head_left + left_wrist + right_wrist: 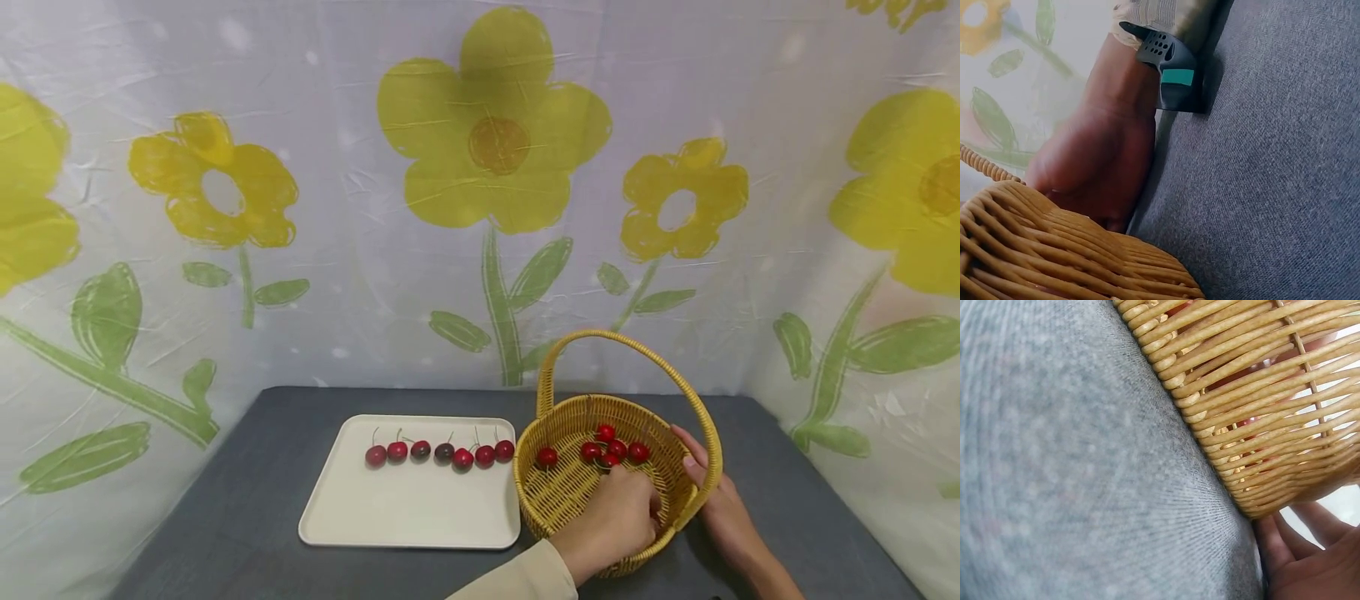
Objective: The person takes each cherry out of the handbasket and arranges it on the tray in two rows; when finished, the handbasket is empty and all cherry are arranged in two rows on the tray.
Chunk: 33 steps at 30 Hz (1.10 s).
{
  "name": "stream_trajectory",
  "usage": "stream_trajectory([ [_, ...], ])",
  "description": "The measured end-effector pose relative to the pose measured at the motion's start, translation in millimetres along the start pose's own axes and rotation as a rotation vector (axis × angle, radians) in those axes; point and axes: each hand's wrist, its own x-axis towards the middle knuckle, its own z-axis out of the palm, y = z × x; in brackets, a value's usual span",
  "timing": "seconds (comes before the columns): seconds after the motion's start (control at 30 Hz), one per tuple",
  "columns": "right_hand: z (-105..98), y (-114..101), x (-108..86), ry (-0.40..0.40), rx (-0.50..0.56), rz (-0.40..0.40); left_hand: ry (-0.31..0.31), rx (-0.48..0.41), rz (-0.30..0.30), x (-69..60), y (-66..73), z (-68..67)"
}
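Note:
My left hand (pixel 618 510) reaches down into the yellow wicker basket (pixel 528 500), knuckles up; its fingertips are hidden, so whether it holds anything cannot be told. Several red cherries (pixel 591 452) lie in the basket just beyond this hand. My right hand (pixel 726 507) grips the basket's right side, fingers at the rim beside the handle. The left wrist view shows a hand (pixel 1100 147) behind the basket wall (pixel 1072 250). In the right wrist view, fingers (pixel 1319 525) touch the woven basket (pixel 1260 419) low on its outside.
Left of the basket, a white rectangular tray (pixel 408 512) lies on the dark grey table (pixel 247 500), close to the basket's rim. Several dark red cherries (pixel 462 459) stand in a row along its back part. A flowered cloth (pixel 337 250) hangs behind the table.

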Motion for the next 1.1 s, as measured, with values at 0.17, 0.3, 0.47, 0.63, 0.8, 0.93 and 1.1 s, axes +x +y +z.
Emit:
stream_trajectory([
  [0.17,0,0,-0.2,-0.001,-0.005,0.005,0.110,-0.051,0.046,-1.7,-0.8,-2.8],
  [0.3,0,0,-0.3,-0.005,0.004,0.005,0.202,-0.129,0.116,-3.3,-2.1,-3.9],
  [0.47,-1,1,-0.3,-0.005,0.017,-0.008,0.259,-0.297,0.181,-7.1,-5.7,-9.4],
  [0.63,0,0,-0.9,0.006,0.012,-0.009,0.202,-0.458,0.225,-22.9,-13.1,-29.8],
  [0.8,3,-2,0.0,0.017,-0.004,0.016,0.098,-0.681,0.253,-49.9,-31.9,-53.5],
  [0.93,3,-1,-0.2,0.022,0.000,0.020,0.056,-0.805,0.251,-76.5,-54.4,-70.0],
  [1.1,2,0,-0.2,0.030,-0.003,0.023,0.070,-0.843,0.242,-110.7,-83.5,-91.6],
])
